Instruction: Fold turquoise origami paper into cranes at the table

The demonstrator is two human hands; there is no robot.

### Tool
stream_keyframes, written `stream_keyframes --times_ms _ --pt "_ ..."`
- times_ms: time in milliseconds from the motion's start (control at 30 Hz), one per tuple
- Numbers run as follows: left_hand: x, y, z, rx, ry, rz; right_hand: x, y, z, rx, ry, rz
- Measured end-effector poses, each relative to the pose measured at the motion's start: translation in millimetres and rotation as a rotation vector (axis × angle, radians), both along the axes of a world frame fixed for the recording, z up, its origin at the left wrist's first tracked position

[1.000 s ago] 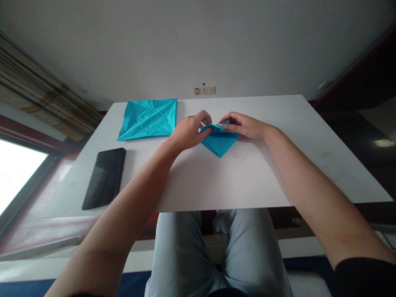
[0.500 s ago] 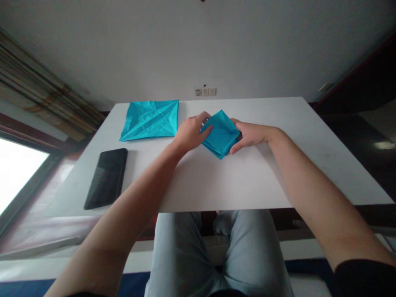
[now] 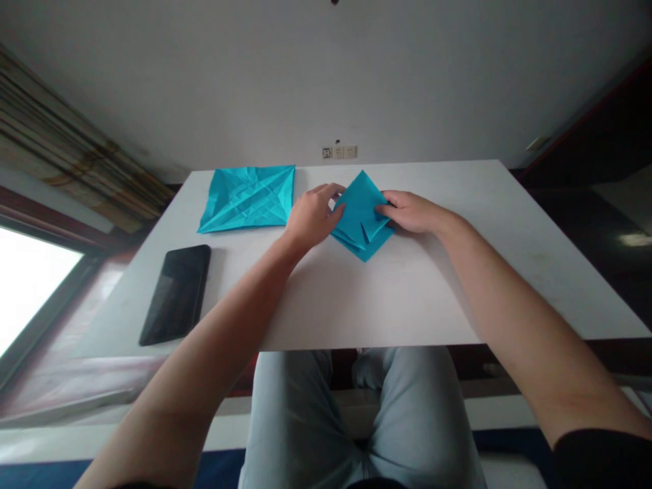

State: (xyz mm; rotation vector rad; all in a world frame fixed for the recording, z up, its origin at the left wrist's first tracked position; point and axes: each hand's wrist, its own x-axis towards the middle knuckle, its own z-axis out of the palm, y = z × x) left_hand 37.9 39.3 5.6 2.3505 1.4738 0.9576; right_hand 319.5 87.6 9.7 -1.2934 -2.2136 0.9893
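Note:
A folded blue paper (image 3: 360, 219), diamond-shaped, lies on the white table (image 3: 397, 292) in front of me. My left hand (image 3: 310, 216) is curled and grips its left edge. My right hand (image 3: 410, 212) pinches a small flap on its right side, fingers pressed onto the paper. The top flap of the paper stands up toward the wall.
A second blue sheet (image 3: 248, 197), creased and unfolded flat, lies at the table's back left. A black tablet (image 3: 176, 293) rests near the left front edge. A wall socket (image 3: 339, 151) sits behind the table. My legs in light trousers (image 3: 356, 421) are below the front edge.
The paper's upper flap has been opened and raised into a tall diamond. My right hand moved from beside the paper onto its right flap. The left hand stayed on the left edge.

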Motion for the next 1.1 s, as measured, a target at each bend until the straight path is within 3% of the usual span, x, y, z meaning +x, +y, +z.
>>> stream_keyframes --times_ms 300,633,833,1100 --pt "1 1 -5.3 0.062 -0.065 0.010 -8 -17 10.2 -0.136 0.205 0.097" --pt "4 -5 -0.5 0.009 -0.030 -0.182 -8 -18 9.2 -0.036 0.143 0.036" --pt "4 -6 -6.6 -0.001 0.017 -0.221 -10 -18 6.6 -0.017 0.152 -0.037" --pt "5 -7 -8.6 0.022 -0.010 -0.294 -16 -14 0.9 0.120 0.122 -0.111"
